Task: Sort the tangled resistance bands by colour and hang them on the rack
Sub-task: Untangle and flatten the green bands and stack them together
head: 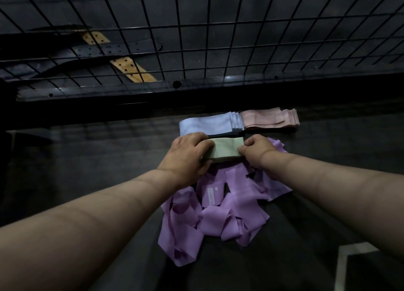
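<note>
A flat stack of pale green bands (227, 147) lies on the dark surface between my hands. My left hand (188, 155) grips its left end, fingers curled over the top. My right hand (256, 149) pinches its right end. Just behind lies a neat stack of light blue bands (209, 123), and to its right a stack of pink bands (270, 118). A loose tangle of purple bands (220, 212) spreads out below and in front of my hands. A black wire grid rack (218, 33) stands at the back.
Behind the rack's mesh lie dark leather belts (113, 48) with tan perforated ends (131, 69). A black beam (175, 87) runs along the rack's base. A pale-edged object (345, 266) sits at the bottom right corner.
</note>
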The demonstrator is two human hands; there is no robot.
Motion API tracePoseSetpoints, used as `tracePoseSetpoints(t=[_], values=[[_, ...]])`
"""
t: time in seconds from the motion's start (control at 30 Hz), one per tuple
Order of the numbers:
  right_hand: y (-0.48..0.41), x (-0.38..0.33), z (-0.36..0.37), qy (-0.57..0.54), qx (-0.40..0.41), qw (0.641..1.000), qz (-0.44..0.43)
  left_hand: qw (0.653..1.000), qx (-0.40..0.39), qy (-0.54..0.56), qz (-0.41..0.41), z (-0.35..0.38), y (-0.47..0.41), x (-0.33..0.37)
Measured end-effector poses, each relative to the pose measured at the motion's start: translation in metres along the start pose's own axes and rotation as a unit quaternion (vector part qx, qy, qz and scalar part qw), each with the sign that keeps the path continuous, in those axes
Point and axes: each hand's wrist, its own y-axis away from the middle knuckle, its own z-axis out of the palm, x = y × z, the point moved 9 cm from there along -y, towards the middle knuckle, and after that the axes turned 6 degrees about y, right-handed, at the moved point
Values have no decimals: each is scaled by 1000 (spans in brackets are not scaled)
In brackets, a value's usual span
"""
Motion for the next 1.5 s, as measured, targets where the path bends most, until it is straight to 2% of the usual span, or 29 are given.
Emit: tracePoseSetpoints(t=[0.17,0.37,0.8,1.07,1.17,1.3,1.4,1.5], values=[[12,0,-4,-18,7,1000,12,1000,2,-7,-11,-7,-1,-4],[19,-6,-7,-32,2,999,-16,1000,1,-10,-5,-9,-3,-1],[31,-10,-10,-42,6,999,6,1000,-16,-23,-5,-8,-6,1],[45,9,-7,-87,3,996,26,1000,13,-17,21,-19,3,13],[53,26,3,-8,-15,999,35,999,2,-27,28,-18,10,16],[64,26,8,146,-31,989,-20,997,2,-26,74,-18,30,32],[78,30,28,318,-100,941,-55,990,-94,-32,102,12,66,49],[91,32,42,332,-141,930,-76,976,-203,-43,62,46,101,51]])
